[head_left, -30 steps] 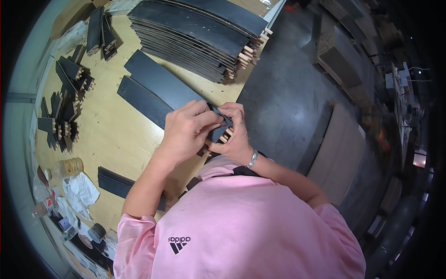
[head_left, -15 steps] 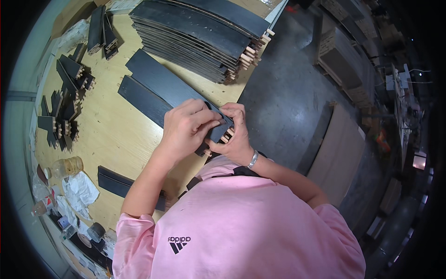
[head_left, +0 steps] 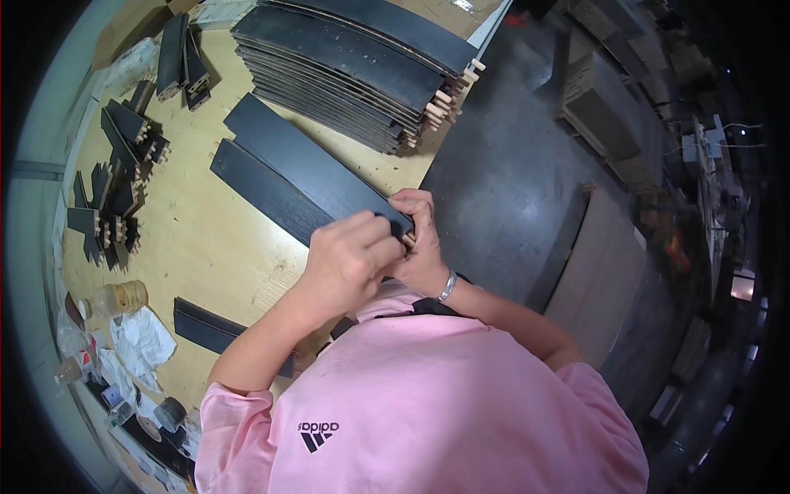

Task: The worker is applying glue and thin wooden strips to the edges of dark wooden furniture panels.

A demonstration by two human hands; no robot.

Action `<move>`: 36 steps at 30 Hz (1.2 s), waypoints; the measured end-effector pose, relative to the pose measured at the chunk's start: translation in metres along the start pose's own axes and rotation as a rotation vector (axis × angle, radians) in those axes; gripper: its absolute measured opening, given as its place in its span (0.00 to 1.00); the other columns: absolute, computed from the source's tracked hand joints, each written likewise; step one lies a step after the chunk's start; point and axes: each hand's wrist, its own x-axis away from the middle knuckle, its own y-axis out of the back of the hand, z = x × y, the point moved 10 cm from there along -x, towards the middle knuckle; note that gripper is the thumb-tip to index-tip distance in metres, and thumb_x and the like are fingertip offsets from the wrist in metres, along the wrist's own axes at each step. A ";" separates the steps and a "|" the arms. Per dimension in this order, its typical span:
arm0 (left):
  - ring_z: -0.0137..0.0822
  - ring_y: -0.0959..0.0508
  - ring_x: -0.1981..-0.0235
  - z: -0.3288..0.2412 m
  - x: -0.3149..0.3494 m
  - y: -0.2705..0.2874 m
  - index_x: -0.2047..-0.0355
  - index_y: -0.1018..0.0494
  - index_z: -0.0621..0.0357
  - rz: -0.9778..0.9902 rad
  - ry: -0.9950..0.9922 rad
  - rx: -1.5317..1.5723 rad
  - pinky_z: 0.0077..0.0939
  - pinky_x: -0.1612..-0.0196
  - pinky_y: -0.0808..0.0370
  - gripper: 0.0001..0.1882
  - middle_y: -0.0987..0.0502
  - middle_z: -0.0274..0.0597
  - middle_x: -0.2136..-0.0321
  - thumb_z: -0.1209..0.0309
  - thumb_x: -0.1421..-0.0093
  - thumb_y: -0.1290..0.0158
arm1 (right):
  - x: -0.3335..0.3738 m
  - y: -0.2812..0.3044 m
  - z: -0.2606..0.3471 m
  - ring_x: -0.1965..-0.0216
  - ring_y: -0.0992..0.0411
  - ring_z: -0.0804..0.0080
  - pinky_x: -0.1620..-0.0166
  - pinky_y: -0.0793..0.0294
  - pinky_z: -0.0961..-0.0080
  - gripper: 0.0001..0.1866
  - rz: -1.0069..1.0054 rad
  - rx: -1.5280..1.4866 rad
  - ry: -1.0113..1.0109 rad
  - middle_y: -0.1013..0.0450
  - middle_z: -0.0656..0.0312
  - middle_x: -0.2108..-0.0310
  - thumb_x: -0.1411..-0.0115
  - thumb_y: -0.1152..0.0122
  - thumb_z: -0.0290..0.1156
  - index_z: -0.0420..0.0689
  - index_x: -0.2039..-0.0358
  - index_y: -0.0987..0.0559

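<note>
Two black wooden boards lie side by side in front of me, the farther board [head_left: 309, 160] and the nearer board [head_left: 262, 191], slanting toward my body. My right hand [head_left: 424, 243] is closed around the near end of the farther board, thumb and fingers on either side, with pale wooden dowels showing beside its fingers. Curled into a fist, my left hand [head_left: 352, 257] rests over the near end of the nearer board and covers it. What its fingers grip is hidden.
A tall stack of black boards [head_left: 346, 62] with dowel ends stands at the table's far edge. Short black pieces [head_left: 115, 181] are piled on the left. Two more boards [head_left: 206, 323] lie by my left forearm, near a bottle [head_left: 123, 296] and white tissue [head_left: 141, 339].
My left hand has moved down toward me, from the farther board's end to the nearer one's, and its fingers have curled tighter. My right hand has stayed nearly in place.
</note>
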 end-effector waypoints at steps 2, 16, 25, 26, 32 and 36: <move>0.42 0.27 0.77 0.011 -0.002 0.006 0.78 0.24 0.56 -0.047 0.027 -0.021 0.35 0.76 0.31 0.09 0.31 0.40 0.80 0.77 0.63 0.39 | -0.003 0.001 0.001 0.48 0.37 0.58 0.45 0.34 0.65 0.42 -0.005 0.025 -0.011 0.40 0.52 0.51 0.69 0.23 0.27 0.44 0.50 0.35; 0.39 0.27 0.76 0.006 0.004 0.009 0.79 0.25 0.54 0.075 -0.057 -0.006 0.33 0.77 0.30 0.09 0.31 0.35 0.80 0.77 0.65 0.40 | -0.003 0.002 0.005 0.50 0.36 0.57 0.45 0.34 0.65 0.41 -0.018 0.075 0.011 0.39 0.52 0.53 0.69 0.22 0.29 0.43 0.51 0.34; 0.39 0.28 0.76 0.022 -0.001 0.029 0.78 0.23 0.56 -0.007 0.014 -0.023 0.31 0.77 0.32 0.07 0.32 0.37 0.81 0.77 0.59 0.37 | -0.005 0.003 0.006 0.49 0.37 0.57 0.45 0.34 0.64 0.41 -0.002 0.104 0.007 0.39 0.51 0.52 0.67 0.22 0.29 0.43 0.51 0.35; 0.38 0.29 0.77 0.038 0.004 0.040 0.77 0.23 0.57 -0.111 0.139 0.078 0.29 0.76 0.32 0.06 0.31 0.38 0.80 0.78 0.57 0.37 | -0.006 0.004 0.009 0.49 0.37 0.56 0.46 0.34 0.63 0.41 0.011 0.138 -0.004 0.39 0.51 0.52 0.66 0.22 0.30 0.42 0.50 0.34; 0.23 0.31 0.75 0.095 0.082 0.067 0.73 0.22 0.66 -0.559 0.631 0.491 0.18 0.71 0.36 0.03 0.29 0.33 0.77 0.81 0.49 0.39 | -0.029 0.018 0.041 0.49 0.37 0.53 0.46 0.34 0.62 0.43 0.171 0.261 -0.038 0.37 0.50 0.52 0.64 0.21 0.39 0.38 0.48 0.31; 0.21 0.33 0.75 0.099 0.115 0.063 0.71 0.22 0.66 -0.678 0.696 0.554 0.16 0.71 0.37 0.03 0.29 0.31 0.75 0.80 0.46 0.39 | -0.065 -0.013 0.071 0.51 0.36 0.56 0.46 0.36 0.64 0.50 0.357 0.643 0.023 0.34 0.51 0.55 0.63 0.23 0.50 0.33 0.44 0.33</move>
